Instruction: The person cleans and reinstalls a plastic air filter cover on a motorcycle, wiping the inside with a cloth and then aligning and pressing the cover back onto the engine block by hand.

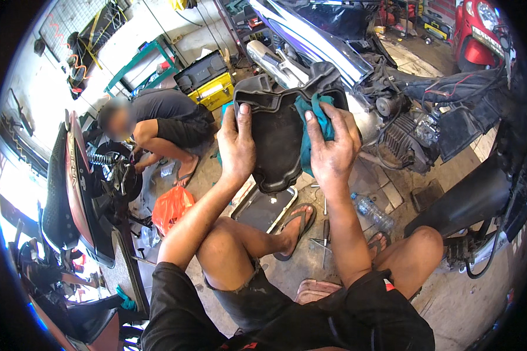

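A black moulded plastic cover (273, 143), hollow side toward me, is held up in front of me between both hands. My left hand (238, 143) is closed on its left rim, thumb on the front edge and fingers hidden behind. A crumpled teal cloth (306, 140) lies over the right rim. Closed over that cloth, my right hand (335, 143) presses it against the cover with the thumb in front. A little teal also shows beside my left fingers. Below the cover, a shallow rectangular tray (293, 192) with a pale rim lies on the floor.
A partly stripped motorbike with an exposed engine (407, 140) stands at the right. Screwdriver (326, 231) and plastic bottle (373, 212) lie near my feet. An orange bag (173, 206), a yellow toolbox (214, 90) and a crouching person (170, 117) beside another motorbike (79, 187) are leftward.
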Motion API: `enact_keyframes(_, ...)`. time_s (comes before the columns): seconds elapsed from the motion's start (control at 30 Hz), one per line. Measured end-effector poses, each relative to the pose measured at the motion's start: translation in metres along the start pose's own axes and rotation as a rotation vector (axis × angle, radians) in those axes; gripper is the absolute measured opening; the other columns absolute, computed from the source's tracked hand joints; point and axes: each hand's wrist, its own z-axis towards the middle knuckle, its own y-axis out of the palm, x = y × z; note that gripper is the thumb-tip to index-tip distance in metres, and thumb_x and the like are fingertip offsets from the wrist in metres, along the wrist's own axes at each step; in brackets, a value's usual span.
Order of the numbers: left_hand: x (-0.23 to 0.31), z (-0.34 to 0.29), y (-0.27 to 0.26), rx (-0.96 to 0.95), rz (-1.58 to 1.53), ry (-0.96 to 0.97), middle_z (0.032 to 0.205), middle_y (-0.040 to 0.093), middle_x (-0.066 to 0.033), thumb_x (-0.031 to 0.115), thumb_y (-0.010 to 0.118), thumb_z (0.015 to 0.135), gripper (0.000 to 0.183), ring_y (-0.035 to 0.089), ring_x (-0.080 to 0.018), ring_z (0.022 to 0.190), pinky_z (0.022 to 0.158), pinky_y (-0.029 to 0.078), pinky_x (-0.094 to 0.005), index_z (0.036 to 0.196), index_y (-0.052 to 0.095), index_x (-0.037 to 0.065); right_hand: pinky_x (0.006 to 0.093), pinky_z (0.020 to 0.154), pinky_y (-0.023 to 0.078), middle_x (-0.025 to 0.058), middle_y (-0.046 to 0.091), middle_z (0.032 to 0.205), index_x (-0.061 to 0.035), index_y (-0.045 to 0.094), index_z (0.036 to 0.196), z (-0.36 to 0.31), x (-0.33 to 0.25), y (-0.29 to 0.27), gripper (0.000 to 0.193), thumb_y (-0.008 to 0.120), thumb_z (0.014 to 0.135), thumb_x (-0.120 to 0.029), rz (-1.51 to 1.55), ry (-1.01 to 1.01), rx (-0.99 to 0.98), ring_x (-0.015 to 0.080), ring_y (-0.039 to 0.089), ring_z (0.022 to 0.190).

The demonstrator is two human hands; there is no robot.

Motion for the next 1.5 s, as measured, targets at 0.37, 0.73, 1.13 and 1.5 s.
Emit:
enact_keyframes(0.37,0.027,-0.022,0.014,-0.128,0.305,0.378,0.085,0.055,-0.0178,0.02,0.059,0.098,0.023,0.05,-0.0257,0.073,0.072,0.046,-0.0361,0.106,0.056,-0.001,0.0455,0.067,0.051,0.0197,0.06,0.092,0.0019,0.064,0.104,-0.01,-0.002,-0.001,0.024,0.071,0.083,-0.006,-0.31,0.004,-0.128,0.0384,0.064,0.078)
enact_keyframes(0.73,0.009,-0.012,0.002,-0.149,0.494,0.593,0.107,0.064,-0.0283,0.028,0.06,0.098,0.037,0.066,-0.044,0.099,0.091,0.051,-0.0471,0.112,0.056,-0.006,0.0372,0.057,0.045,0.0053,0.061,0.071,-0.0008,0.063,0.08,-0.025,0.043,0.025,0.026,0.057,0.095,-0.021,1.197,0.966,-0.362,0.0168,0.054,0.059)
enact_keyframes(1.13,-0.024,0.03,-0.001,0.04,0.258,0.092,0.087,0.055,-0.0049,0.04,0.051,0.104,0.047,0.044,-0.0132,0.081,0.073,0.041,-0.0283,0.109,0.054,-0.007,0.0354,0.074,0.052,0.0122,0.07,0.087,-0.0026,0.063,0.106,0.008,0.014,-0.034,0.035,0.061,0.099,-0.037,0.689,0.589,-0.136,0.0208,0.066,0.081)
enact_keyframes(1.5,0.011,0.02,0.048,-0.158,0.048,-0.033,0.099,0.06,-0.0043,0.042,0.047,0.105,0.046,0.048,-0.0123,0.089,0.084,0.041,-0.0273,0.114,0.059,-0.002,0.0444,0.085,0.051,0.0209,0.066,0.107,-0.0008,0.059,0.117,0.021,0.051,-0.081,0.033,0.069,0.09,-0.017,-0.031,0.233,0.047,0.0398,0.065,0.096)
